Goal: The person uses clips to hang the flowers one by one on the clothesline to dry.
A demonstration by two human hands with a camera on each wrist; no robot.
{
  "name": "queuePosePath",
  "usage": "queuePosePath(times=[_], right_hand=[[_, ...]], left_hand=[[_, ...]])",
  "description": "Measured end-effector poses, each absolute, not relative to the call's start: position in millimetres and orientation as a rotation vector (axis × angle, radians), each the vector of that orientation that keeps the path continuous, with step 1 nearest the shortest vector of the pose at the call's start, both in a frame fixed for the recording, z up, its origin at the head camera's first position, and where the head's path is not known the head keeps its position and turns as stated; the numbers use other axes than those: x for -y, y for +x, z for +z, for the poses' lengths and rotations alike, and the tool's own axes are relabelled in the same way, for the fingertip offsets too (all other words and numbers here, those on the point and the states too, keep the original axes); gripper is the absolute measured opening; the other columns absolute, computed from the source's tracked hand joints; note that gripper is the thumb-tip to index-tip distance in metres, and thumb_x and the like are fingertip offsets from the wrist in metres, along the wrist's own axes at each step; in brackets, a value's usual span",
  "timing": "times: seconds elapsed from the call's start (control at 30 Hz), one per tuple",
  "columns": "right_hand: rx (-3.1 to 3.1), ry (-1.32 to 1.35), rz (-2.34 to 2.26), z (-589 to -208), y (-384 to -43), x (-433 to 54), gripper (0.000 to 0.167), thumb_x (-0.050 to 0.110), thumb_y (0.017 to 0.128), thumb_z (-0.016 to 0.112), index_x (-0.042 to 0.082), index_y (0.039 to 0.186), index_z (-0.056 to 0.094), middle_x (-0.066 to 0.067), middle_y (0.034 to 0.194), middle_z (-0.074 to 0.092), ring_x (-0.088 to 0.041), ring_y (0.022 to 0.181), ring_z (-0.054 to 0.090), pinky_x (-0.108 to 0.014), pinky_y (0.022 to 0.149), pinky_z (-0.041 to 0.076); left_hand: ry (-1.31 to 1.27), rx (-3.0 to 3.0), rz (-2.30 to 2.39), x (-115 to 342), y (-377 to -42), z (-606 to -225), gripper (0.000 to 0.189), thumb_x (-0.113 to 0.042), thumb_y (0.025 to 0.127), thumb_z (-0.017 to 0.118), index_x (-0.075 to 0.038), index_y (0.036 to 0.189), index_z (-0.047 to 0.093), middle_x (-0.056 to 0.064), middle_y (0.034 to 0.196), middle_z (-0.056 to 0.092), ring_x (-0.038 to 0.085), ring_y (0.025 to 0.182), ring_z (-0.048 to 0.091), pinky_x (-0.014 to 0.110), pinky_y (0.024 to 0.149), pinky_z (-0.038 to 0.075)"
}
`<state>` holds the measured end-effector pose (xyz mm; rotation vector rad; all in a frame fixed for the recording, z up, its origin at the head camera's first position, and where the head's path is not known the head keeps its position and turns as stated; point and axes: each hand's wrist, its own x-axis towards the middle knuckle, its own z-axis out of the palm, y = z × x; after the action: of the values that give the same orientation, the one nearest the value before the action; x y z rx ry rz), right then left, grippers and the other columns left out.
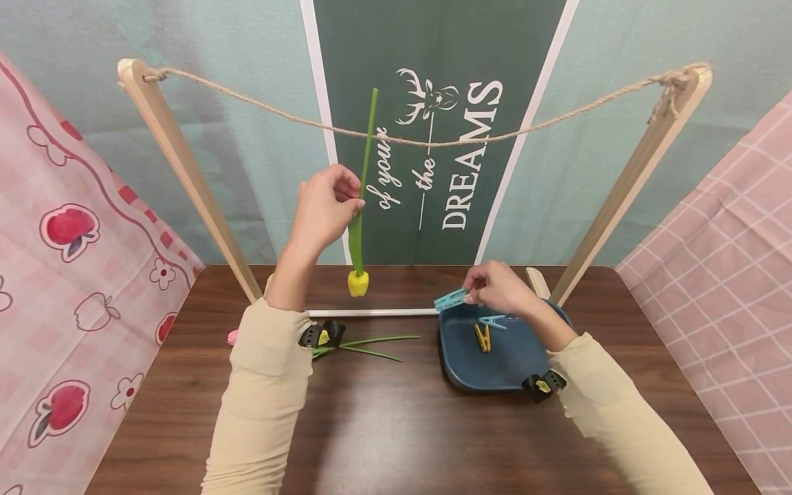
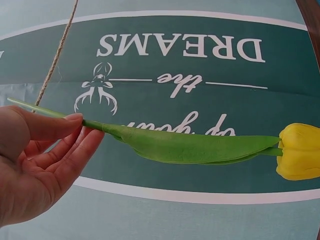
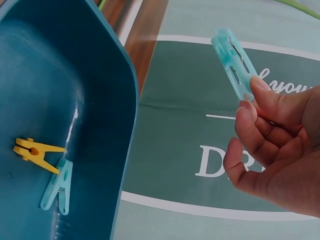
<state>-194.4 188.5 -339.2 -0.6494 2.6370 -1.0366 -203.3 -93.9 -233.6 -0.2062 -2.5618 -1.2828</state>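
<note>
My left hand [image 1: 328,210] pinches the green stem of a yellow tulip [image 1: 357,283] between thumb and fingers. The tulip hangs head down, its stem end reaching up across the twine [image 1: 427,144] in the head view. In the left wrist view its long leaf [image 2: 190,147] runs from my fingertips to the yellow bloom [image 2: 300,151]. With thumb and fingertips, my right hand [image 1: 498,287] pinches a light blue clothespin [image 3: 234,62] by one end, over the left back rim of a blue basin [image 1: 454,378]. Inside the basin lie a yellow clothespin [image 3: 37,151] and another light blue clothespin [image 3: 59,187].
Two wooden posts [image 1: 192,175] [image 1: 631,185] carry the sagging twine. A white rod [image 1: 371,313] lies along the back of the brown table [image 1: 383,426]. Green stems [image 1: 377,340] lie near my left forearm, with a pink bloom [image 1: 232,337] at its far side. Curtains surround the table.
</note>
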Motion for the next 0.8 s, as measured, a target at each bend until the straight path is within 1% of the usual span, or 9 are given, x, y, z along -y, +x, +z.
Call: queuePosePath(times=[0.13,0.33,0.6,0.8], right_hand=[[-2.651,-0.649,-1.025,-335.0,-196.3,-188.1,0.003,-0.005,0.077,0.065,-0.004,0.077,0.062,-0.003,0.06,0.055,-0.024,0.055,0.054,-0.031,0.051,0.042],[-2.678,-0.683,-0.991,-326.5,-199.9,-187.5,0.005,-0.006,0.077,0.065,-0.001,0.075,0.062,-0.001,0.058,0.053,-0.015,0.053,0.049,-0.03,0.051,0.04],[-2.666,-0.69,-0.981,-305.7,-202.8,-186.4,0.004,-0.005,0.078,0.064,-0.002,0.076,0.062,-0.004,0.06,0.053,-0.016,0.054,0.046,-0.029,0.049,0.038],[-2.709,-0.691,-0.962,-297.3,-203.2,-184.2,0.006,-0.007,0.077,0.065,-0.001,0.074,0.063,-0.007,0.06,0.055,-0.016,0.053,0.047,-0.028,0.049,0.038]], left_hand=[[-0.201,2.556,-1.288,95.4,-203.1,-234.0,0.014,0.001,0.08,0.066,0.0,0.091,0.057,0.013,0.086,0.063,0.023,0.078,0.061,0.033,0.071,0.049],[-0.192,2.558,-1.295,96.4,-203.2,-235.5,0.014,0.0,0.08,0.066,-0.001,0.091,0.057,0.013,0.086,0.063,0.023,0.079,0.061,0.033,0.07,0.049],[-0.191,2.556,-1.302,96.7,-203.6,-236.6,0.013,0.0,0.08,0.066,-0.001,0.091,0.058,0.013,0.086,0.063,0.023,0.079,0.061,0.033,0.07,0.049],[-0.193,2.555,-1.295,95.9,-203.8,-236.4,0.013,0.0,0.08,0.066,-0.001,0.09,0.058,0.012,0.085,0.063,0.022,0.078,0.061,0.032,0.069,0.048]])
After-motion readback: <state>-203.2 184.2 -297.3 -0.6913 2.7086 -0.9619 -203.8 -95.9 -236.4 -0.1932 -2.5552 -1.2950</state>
